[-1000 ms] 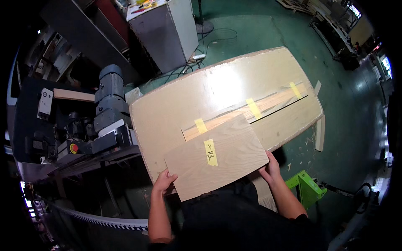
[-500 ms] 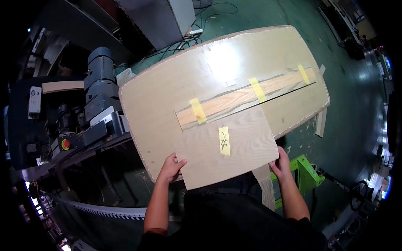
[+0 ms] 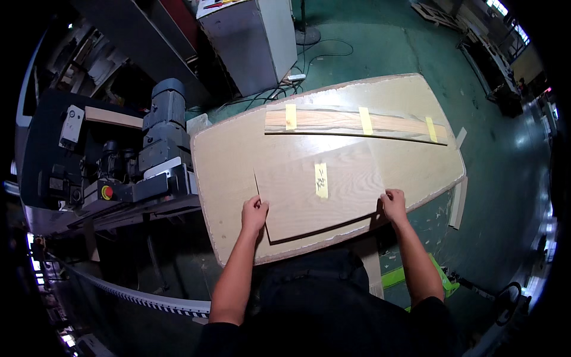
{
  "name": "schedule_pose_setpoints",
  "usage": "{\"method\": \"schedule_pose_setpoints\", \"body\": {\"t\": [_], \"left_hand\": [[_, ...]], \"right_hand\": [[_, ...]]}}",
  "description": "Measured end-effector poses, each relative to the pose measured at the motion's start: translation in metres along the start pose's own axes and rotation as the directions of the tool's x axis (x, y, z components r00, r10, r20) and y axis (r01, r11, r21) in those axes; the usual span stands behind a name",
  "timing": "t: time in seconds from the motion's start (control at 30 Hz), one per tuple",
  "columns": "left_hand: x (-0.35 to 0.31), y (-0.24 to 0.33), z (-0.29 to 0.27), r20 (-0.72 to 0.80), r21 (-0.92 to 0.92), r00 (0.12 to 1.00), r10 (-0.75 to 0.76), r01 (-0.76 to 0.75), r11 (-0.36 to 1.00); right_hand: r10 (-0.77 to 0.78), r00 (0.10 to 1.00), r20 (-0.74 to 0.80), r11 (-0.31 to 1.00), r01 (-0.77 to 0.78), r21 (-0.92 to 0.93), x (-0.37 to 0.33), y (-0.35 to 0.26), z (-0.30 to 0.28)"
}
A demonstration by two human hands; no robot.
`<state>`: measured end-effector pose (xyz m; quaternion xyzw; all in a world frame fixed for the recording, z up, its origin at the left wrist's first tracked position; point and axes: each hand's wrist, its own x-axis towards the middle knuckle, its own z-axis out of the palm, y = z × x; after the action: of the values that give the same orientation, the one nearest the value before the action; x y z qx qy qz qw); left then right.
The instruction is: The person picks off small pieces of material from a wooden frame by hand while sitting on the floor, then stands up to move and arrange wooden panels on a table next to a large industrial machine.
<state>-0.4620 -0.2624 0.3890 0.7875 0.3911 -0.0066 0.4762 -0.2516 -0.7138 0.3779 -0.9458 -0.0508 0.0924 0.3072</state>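
Note:
A thin sheet of pale wood veneer [image 3: 351, 184], with a strip of yellow tape [image 3: 322, 181] bearing a handwritten mark, lies over the near half of a large beige board [image 3: 223, 154]. My left hand [image 3: 254, 213] pinches its left edge, fingers closed. At the opposite edge, my right hand [image 3: 393, 205] grips the sheet between thumb and fingers. A shadow runs under the sheet's near edge, so that edge seems slightly raised. Beyond it, a long striped veneer strip [image 3: 333, 123] rests on the board, crossed by several pieces of yellow tape.
To the left stands a machine with a grey motor [image 3: 165, 113] and a red stop button [image 3: 107, 192]. A grey cabinet [image 3: 244, 50] is behind the board, cables on the floor beside it. A green metal frame [image 3: 398, 276] sits low at right, near narrow wooden offcuts [image 3: 458, 202].
Both hands have carried the veneer sheet forward onto the board, away from my body. The striped strip now lies farther back on the board and at a different angle. My view has shifted too.

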Motion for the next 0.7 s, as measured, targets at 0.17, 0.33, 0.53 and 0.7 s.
{"method": "schedule_pose_setpoints", "body": {"t": [0.17,0.33,0.53,0.7], "left_hand": [[-0.053,-0.019,0.025,-0.237,-0.028,0.966,0.099,-0.109,0.994],[-0.081,-0.037,0.044,-0.231,0.087,0.948,0.218,-0.203,0.975],[-0.093,-0.001,0.028,-0.134,0.075,0.956,0.259,-0.251,0.965],[-0.107,-0.019,0.034,-0.118,-0.174,0.973,0.199,-0.218,0.96]], "right_hand": [[-0.096,0.992,-0.081,0.994,0.092,-0.054,-0.029,-0.03,-0.01],[-0.196,0.981,-0.007,0.966,0.192,-0.17,-0.016,-0.045,0.016],[-0.254,0.967,-0.004,0.964,0.253,-0.077,0.013,-0.006,0.036],[-0.356,0.934,-0.01,0.901,0.341,-0.269,0.022,0.019,0.044]]}}
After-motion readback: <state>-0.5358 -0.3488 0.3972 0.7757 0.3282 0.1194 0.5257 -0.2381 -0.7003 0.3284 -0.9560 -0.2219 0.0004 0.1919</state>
